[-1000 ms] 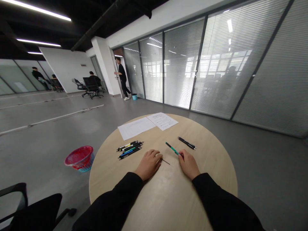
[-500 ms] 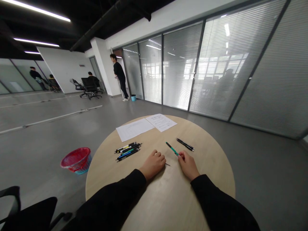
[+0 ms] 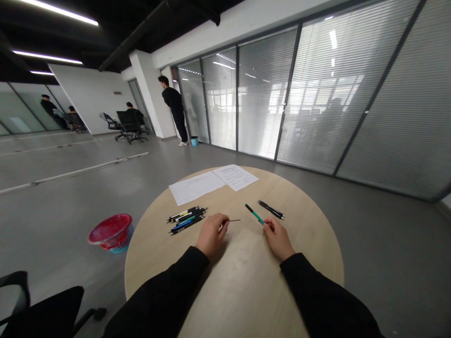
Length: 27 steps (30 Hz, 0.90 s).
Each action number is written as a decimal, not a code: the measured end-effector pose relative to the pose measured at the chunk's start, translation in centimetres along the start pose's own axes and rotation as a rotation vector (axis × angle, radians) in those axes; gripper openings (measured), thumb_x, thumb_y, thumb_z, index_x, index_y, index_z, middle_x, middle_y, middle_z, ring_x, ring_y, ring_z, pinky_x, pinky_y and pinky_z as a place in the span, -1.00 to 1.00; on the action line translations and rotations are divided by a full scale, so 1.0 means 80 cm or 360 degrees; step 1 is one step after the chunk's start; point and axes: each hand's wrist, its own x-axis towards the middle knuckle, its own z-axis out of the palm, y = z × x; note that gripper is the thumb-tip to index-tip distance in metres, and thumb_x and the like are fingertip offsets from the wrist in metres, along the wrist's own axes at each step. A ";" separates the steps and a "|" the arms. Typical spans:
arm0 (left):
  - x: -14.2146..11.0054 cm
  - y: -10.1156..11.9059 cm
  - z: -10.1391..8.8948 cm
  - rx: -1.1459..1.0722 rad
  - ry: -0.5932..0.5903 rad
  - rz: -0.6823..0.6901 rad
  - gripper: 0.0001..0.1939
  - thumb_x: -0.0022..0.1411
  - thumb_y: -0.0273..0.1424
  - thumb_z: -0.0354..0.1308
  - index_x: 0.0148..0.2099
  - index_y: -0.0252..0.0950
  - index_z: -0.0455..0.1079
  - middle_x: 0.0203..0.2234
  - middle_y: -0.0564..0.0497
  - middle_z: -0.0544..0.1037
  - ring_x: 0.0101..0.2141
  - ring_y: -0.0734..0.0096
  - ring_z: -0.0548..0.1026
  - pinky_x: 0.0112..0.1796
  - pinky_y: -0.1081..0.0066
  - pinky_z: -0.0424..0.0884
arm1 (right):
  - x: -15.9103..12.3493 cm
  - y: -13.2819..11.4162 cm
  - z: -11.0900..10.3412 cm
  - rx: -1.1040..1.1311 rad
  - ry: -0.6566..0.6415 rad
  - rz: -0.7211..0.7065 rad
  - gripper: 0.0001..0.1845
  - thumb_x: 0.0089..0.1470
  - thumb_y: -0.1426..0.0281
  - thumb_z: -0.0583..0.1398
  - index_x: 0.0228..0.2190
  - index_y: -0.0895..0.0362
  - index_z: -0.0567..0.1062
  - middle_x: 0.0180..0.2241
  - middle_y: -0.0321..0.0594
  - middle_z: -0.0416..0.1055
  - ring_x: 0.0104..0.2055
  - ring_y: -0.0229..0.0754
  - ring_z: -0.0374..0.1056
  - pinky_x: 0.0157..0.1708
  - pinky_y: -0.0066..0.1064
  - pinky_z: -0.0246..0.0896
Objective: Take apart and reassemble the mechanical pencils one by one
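My left hand (image 3: 211,233) is closed in a pinch on a thin dark pen refill (image 3: 234,220), whose free end points right, just above the round table (image 3: 239,286). My right hand (image 3: 278,238) grips the lower end of a green and black pen (image 3: 255,214), tilted up to the left. A gap lies between the refill and the pen. Left of my left hand is a group of several pens (image 3: 186,219) with black, yellow, white, green and blue parts. Beyond my right hand lie black pens (image 3: 271,209) side by side.
At the table's far edge lie two paper sheets, one (image 3: 196,188) overlapping or touching the printed one (image 3: 236,177). A red-lined basket (image 3: 111,233) stands on the floor at left, near a black chair (image 3: 45,305). A person (image 3: 174,108) stands by the doorway.
My left hand has picked the refill up off the table and turned it to point right. My right hand still holds the green pen, shifted slightly. The person at the doorway has turned and leaned.
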 end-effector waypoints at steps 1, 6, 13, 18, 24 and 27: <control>0.000 -0.007 -0.001 -0.0142 0.0096 -0.0132 -0.81 0.34 -0.34 0.02 -0.24 -0.27 0.43 -0.42 -0.02 0.49 -0.38 0.33 0.40 -0.30 0.34 0.30 | 0.000 -0.002 -0.001 -0.0001 -0.0005 -0.0015 -0.76 0.14 0.21 0.09 -0.30 0.11 0.43 -0.44 -0.23 0.46 -0.39 -0.11 0.37 -0.35 -0.35 0.23; 0.001 -0.042 0.005 -0.0758 0.0401 -0.0555 -0.79 0.21 -0.24 0.18 -0.29 -0.30 0.43 -0.44 0.02 0.49 -0.41 0.38 0.41 -0.34 0.41 0.31 | -0.003 -0.013 -0.004 -0.0016 -0.0063 -0.0064 -0.79 0.12 0.24 0.10 -0.34 0.11 0.45 -0.44 -0.25 0.45 -0.40 -0.13 0.33 -0.36 -0.37 0.19; -0.003 -0.055 0.009 -0.0937 0.0492 -0.0644 -0.75 0.13 -0.21 0.25 -0.30 -0.32 0.46 -0.42 0.02 0.52 -0.38 0.38 0.44 -0.28 0.41 0.34 | -0.006 -0.023 -0.008 0.0020 -0.0213 -0.0094 -0.79 0.12 0.27 0.11 -0.34 0.12 0.47 -0.46 -0.28 0.42 -0.40 -0.15 0.31 -0.39 -0.40 0.15; -0.004 -0.055 0.012 -0.0909 0.0495 -0.0647 -0.76 0.13 -0.22 0.26 -0.30 -0.31 0.47 -0.42 0.01 0.53 -0.36 0.35 0.45 -0.26 0.39 0.36 | -0.007 -0.022 -0.007 0.0028 -0.0234 -0.0101 -0.81 0.12 0.28 0.12 -0.34 0.11 0.48 -0.47 -0.30 0.40 -0.41 -0.16 0.30 -0.40 -0.40 0.14; -0.006 -0.051 0.011 -0.0793 0.0474 -0.0619 -0.78 0.16 -0.22 0.23 -0.31 -0.29 0.48 -0.44 0.02 0.52 -0.40 0.36 0.44 -0.31 0.40 0.34 | -0.007 -0.022 -0.007 0.0019 -0.0254 -0.0121 -0.82 0.11 0.29 0.12 -0.34 0.10 0.48 -0.46 -0.29 0.43 -0.41 -0.16 0.32 -0.38 -0.39 0.16; -0.006 -0.045 0.009 -0.0759 0.0437 -0.0610 -0.78 0.17 -0.23 0.22 -0.32 -0.30 0.48 -0.45 0.02 0.52 -0.41 0.36 0.43 -0.33 0.41 0.33 | -0.008 -0.024 -0.008 0.0017 -0.0269 -0.0125 -0.81 0.12 0.28 0.12 -0.34 0.10 0.48 -0.46 -0.29 0.44 -0.40 -0.16 0.33 -0.38 -0.40 0.17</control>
